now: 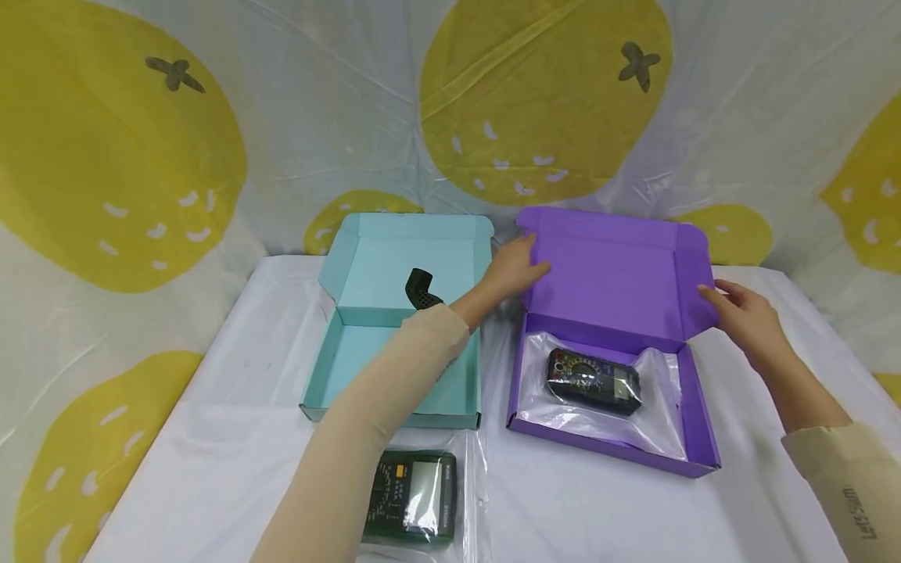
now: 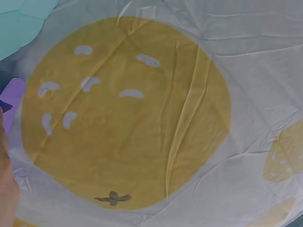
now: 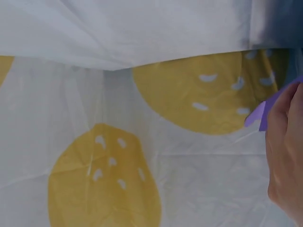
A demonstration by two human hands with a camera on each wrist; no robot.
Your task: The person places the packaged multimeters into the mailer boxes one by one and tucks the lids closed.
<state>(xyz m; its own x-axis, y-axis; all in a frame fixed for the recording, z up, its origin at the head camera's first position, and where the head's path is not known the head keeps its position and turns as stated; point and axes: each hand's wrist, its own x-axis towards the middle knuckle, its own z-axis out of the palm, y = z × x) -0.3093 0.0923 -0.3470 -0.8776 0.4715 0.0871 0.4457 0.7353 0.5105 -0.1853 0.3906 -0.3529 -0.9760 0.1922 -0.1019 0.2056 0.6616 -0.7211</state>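
A purple cardboard box (image 1: 608, 457) stands with its lid (image 1: 605, 274) raised. My left hand (image 1: 512, 270) grips the lid's left side, the thumb over the inner face. On the opposite side, my right hand (image 1: 749, 317) pinches the right side flap, thumb in front and fingers behind. Inside the box lies a black multimeter (image 1: 594, 381) in a clear plastic bag (image 1: 658, 426). Each wrist view catches only part of its hand at the frame edge: the left hand (image 2: 7, 179) by a purple flap, the right hand (image 3: 286, 151) on purple card.
To the left, a mint-green box (image 1: 320, 367) stands with its lid up, partly behind my left forearm. In front of it, a dark green multimeter (image 1: 415, 496) lies bagged, partly hidden by that arm. A black perforated bent piece (image 1: 420, 289) shows beside the left wrist. Lemon-print cloth hangs behind.
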